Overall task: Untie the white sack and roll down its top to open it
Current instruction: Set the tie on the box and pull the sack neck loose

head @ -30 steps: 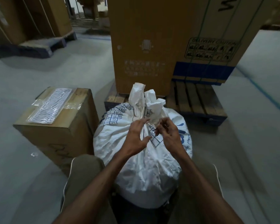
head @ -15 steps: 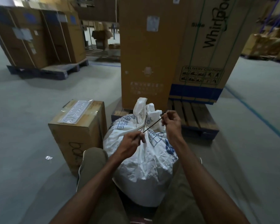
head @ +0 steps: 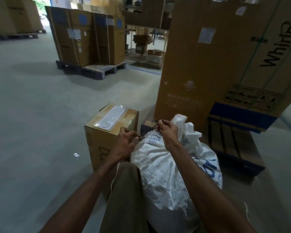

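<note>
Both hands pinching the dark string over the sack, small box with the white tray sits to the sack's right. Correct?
Not quite. The head view shows the small box on the sack's left. Both the left hand and right hand do pinch the dark string.

Our left hand point(head: 126, 142) and right hand point(head: 167, 130) have drawn apart since a second ago, stretching the dark string point(head: 149, 131) taut at mid-frame; the white sack point(head: 166, 174) now leans right.

Tall carton point(head: 208, 68): "Whirl…" brand, cut off; sack point(head: 171, 174) print unreadable.
</note>
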A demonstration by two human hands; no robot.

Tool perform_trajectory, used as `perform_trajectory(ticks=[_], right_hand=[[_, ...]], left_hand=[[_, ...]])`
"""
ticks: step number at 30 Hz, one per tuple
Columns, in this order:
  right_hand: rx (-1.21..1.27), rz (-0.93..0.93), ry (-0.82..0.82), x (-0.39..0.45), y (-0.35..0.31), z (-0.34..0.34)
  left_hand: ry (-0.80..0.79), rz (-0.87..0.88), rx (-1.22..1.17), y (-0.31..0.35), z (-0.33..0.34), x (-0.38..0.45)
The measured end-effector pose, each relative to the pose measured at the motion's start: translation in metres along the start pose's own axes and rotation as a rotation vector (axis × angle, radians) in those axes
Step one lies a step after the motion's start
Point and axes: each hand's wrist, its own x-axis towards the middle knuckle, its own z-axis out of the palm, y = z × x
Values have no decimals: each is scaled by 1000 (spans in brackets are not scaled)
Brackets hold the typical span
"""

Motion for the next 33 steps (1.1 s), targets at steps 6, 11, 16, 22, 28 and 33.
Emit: perform_trajectory(ticks=[6, 11, 16, 22, 28, 33], right_hand=[[-62, 181, 0, 91, 54, 84], [-168, 225, -30, 173, 99, 148], [-246, 229, -50, 228, 126, 201], [-311, 227, -21, 250, 132, 239], [-458, 223, -57, 241, 134, 237], [-424, 231, -111, 229, 132, 224]], left_hand=[[118, -131, 118, -76, -11, 70], [141, -173, 204, -134, -13, 129], [197, -222, 293, -171, -21, 180], [203, -276, 385, -190, -22, 215], [115, -303, 443, -194, -8, 221], [116, -280, 449, -191, -1, 213]])
